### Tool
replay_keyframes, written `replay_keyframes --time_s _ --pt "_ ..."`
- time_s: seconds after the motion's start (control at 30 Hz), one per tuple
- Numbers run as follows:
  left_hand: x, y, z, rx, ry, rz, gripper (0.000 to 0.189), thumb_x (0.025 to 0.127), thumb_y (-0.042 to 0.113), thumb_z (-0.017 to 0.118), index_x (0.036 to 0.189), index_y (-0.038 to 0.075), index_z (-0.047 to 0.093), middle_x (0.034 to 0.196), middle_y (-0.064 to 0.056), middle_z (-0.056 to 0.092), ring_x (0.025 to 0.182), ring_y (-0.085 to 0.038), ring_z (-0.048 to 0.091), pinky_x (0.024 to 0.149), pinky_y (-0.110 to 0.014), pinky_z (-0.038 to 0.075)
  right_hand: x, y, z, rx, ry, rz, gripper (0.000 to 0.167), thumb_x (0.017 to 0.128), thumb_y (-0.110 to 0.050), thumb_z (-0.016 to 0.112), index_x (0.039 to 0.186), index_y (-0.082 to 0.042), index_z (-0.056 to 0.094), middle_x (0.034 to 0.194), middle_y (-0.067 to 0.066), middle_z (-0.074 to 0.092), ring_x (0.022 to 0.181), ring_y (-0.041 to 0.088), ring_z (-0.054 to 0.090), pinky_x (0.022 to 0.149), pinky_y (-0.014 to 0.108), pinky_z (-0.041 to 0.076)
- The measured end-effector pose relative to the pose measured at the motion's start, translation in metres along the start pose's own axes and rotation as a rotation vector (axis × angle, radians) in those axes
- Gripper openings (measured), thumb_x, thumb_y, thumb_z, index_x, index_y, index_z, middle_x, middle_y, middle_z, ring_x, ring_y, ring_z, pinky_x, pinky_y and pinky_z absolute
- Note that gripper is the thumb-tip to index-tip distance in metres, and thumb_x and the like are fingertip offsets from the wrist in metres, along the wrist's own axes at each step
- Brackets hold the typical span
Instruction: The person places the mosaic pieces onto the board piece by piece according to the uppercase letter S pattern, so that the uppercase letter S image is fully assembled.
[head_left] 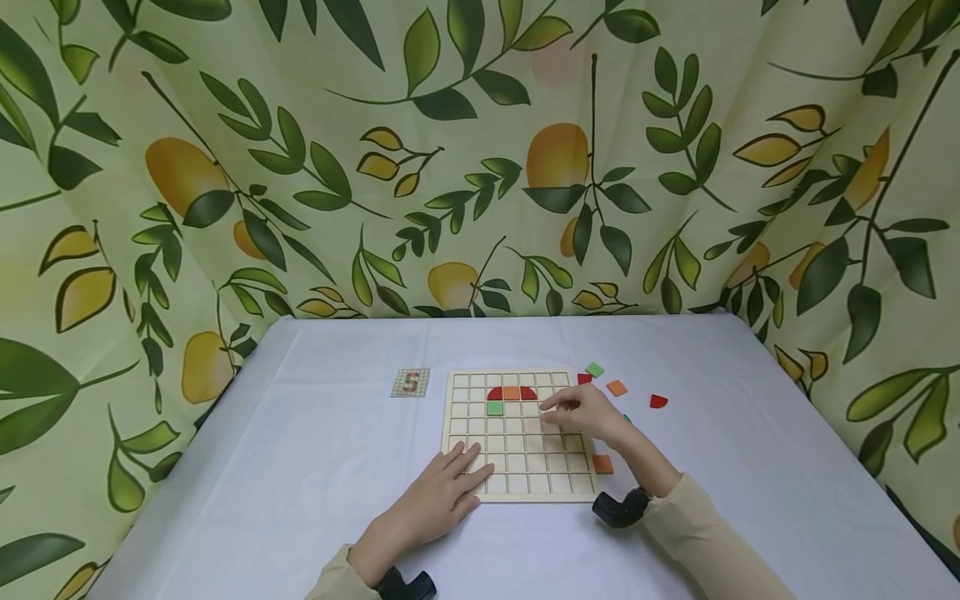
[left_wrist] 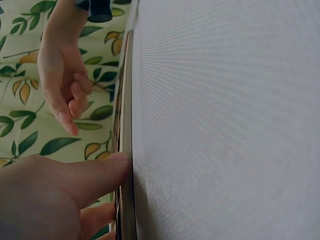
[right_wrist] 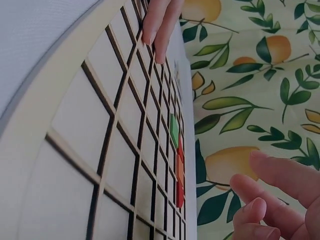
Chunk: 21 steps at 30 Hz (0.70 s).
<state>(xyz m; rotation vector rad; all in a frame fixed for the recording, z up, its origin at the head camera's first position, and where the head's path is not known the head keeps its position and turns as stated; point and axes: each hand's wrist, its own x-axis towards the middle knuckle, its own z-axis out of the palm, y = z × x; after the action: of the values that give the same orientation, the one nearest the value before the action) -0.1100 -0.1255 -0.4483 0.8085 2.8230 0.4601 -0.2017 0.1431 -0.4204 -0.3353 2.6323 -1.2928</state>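
Observation:
A wooden grid board (head_left: 536, 498) lies on the white table. In its upper rows sit a red rounded piece (head_left: 495, 393), an orange square (head_left: 512, 393), another red rounded piece (head_left: 528, 393) and, below the first, a green square (head_left: 495, 408). My left hand (head_left: 438, 500) rests on the board's lower left corner with fingers spread; in the left wrist view its thumb (left_wrist: 105, 175) touches the board's edge. Above the board's right side, just right of the placed pieces, hovers my right hand (head_left: 585, 412). Its fingers (right_wrist: 280, 172) are loosely bent and apart, with nothing seen between them.
Loose pieces lie right of the board: a green square (head_left: 595, 369), a red piece (head_left: 584, 378), an orange square (head_left: 617, 387), a red rounded piece (head_left: 658, 402) and an orange square (head_left: 603, 464). A small card (head_left: 410, 382) with an S-like pattern lies left of the board.

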Motion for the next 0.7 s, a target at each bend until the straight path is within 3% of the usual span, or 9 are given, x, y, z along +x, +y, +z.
replay_keyframes --time_s 0.2,0.4,0.7 --pt "0.0 0.0 -0.001 0.005 0.005 0.004 0.045 0.099 0.032 0.051 0.143 0.025 0.047 0.158 -0.007 0.034 0.149 -0.033 0.028 0.118 -0.055 0.029 -0.006 0.006 -0.007 -0.003 -0.005 0.044 0.023 0.085 -0.019 0.072 0.1 -0.002 0.074 0.073 0.002 0.054 0.073 0.015 0.045 0.06 0.022 0.036" --pt "0.0 0.0 0.0 0.002 0.001 0.003 0.046 0.099 0.032 0.051 0.144 0.025 0.047 0.158 -0.007 0.034 0.149 -0.033 0.028 0.118 -0.055 0.029 -0.012 0.02 -0.013 -0.03 0.006 0.084 0.022 0.086 -0.021 0.071 0.101 -0.005 0.075 0.081 0.005 0.061 0.08 0.016 0.047 0.065 0.025 0.04" --pt "0.0 -0.001 0.001 0.011 -0.002 0.003 0.046 0.099 0.032 0.05 0.144 0.025 0.046 0.159 -0.006 0.033 0.149 -0.032 0.027 0.118 -0.055 0.028 -0.021 0.032 -0.025 -0.043 0.011 0.086 0.025 0.087 -0.021 0.07 0.103 -0.002 0.074 0.084 0.006 0.064 0.081 0.017 0.047 0.064 0.024 0.039"
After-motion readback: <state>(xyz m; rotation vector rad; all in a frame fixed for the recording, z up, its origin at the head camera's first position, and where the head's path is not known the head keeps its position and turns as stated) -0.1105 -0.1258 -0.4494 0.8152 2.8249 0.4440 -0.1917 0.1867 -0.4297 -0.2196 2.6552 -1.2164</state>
